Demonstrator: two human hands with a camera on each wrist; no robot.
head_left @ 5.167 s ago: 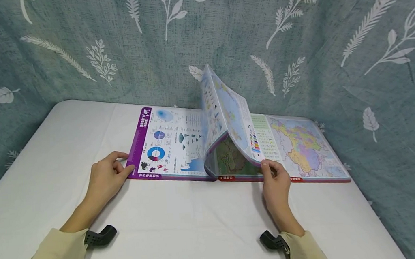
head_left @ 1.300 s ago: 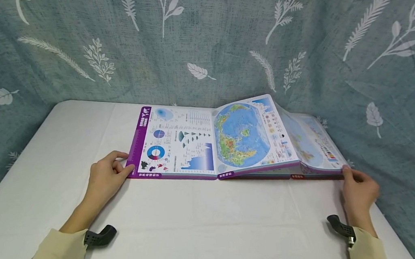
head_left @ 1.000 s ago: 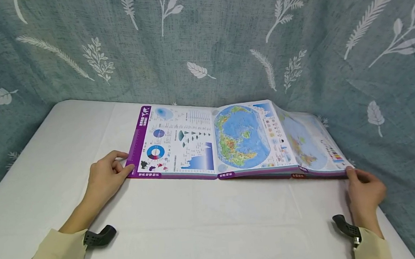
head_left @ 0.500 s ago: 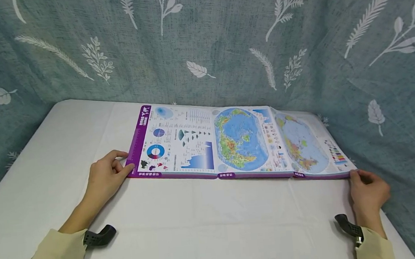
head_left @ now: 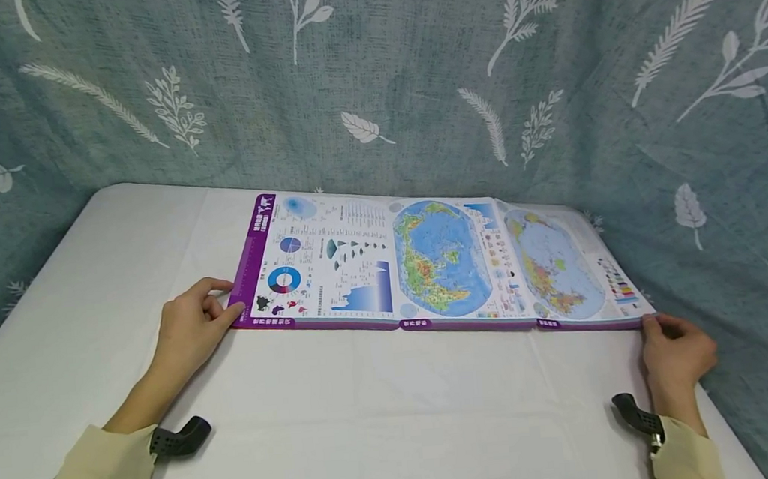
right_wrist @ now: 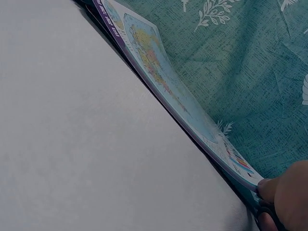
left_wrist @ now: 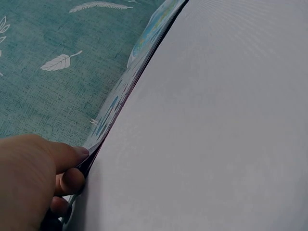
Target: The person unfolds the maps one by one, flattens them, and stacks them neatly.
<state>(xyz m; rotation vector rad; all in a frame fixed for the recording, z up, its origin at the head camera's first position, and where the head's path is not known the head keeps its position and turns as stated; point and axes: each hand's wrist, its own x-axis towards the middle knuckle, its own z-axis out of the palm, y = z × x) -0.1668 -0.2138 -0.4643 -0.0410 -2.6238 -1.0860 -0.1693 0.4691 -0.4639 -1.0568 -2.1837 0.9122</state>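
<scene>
A folding map (head_left: 442, 257) lies spread out in three panels on the white table. Its left panel carries charts and a purple border, and the other two carry world maps. My left hand (head_left: 191, 326) pinches its near left corner between thumb and fingers. At the opposite end, my right hand (head_left: 679, 352) pinches the near right corner. The left wrist view shows the thumb on top of the map's edge (left_wrist: 118, 98) with fingers curled below. In the right wrist view the right panel (right_wrist: 149, 57) bends slightly up towards the pinched corner; part of that hand is cut off.
The white tablecloth (head_left: 371, 421) stretches in front of the map. Behind it hangs a green-blue curtain (head_left: 412, 79) with white leaf prints, close to the map's far edge. A black wrist-worn device (head_left: 181, 437) sits at each cuff.
The raised middle and right panels have unfolded rightward and come down, covering the China maps seen before. My right hand moved right with the corner; my left hand stayed at its corner.
</scene>
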